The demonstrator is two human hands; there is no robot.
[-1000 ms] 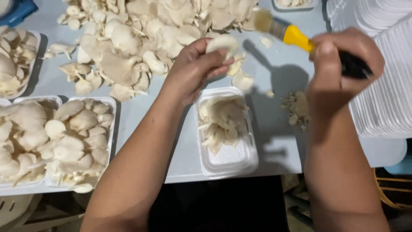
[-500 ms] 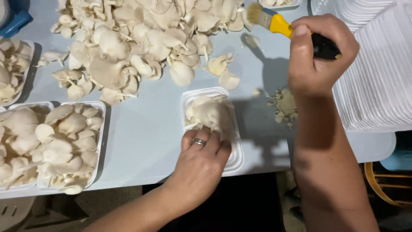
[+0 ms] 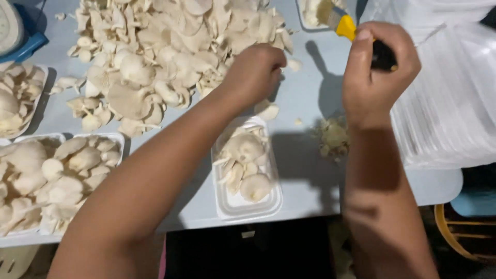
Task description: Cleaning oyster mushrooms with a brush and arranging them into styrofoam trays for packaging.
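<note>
Centrally, at the near edge of the pale table [image 3: 310, 98], a white foam tray [image 3: 247, 206] lies lengthwise and holds a small cluster of pale oyster mushrooms [image 3: 244, 164], filling mostly its far half. At about 12 o'clock from this tray, the left hand [image 3: 254, 72] is curled, knuckles up, at the near right edge of the large loose mushroom heap [image 3: 155, 57]; its fingertips are folded under and hidden, so whether it grips a mushroom cannot be told. Two loose mushroom pieces [image 3: 268, 110] lie between hand and tray. At roughly 1 o'clock from the tray, the right hand [image 3: 380, 72] is clenched around a brush [image 3: 356, 31] — black handle within the fist, yellow ferrule and pale bristles projecting toward 11 o'clock, over the table's far edge. Just below this wrist, at 3 o'clock from the tray, a small pile of trimmings [image 3: 333, 137] rests on the table. At 9 o'clock, well apart from the central tray, filled trays [image 3: 54, 181] sit heaped with mushrooms; another filled tray [image 3: 15, 98] lies beyond them at 10 o'clock. A stack of empty white trays [image 3: 449, 113] occupies the right side — at 2 to 3 o'clock. A blue object [image 3: 26, 44] shows at the far left corner.
</note>
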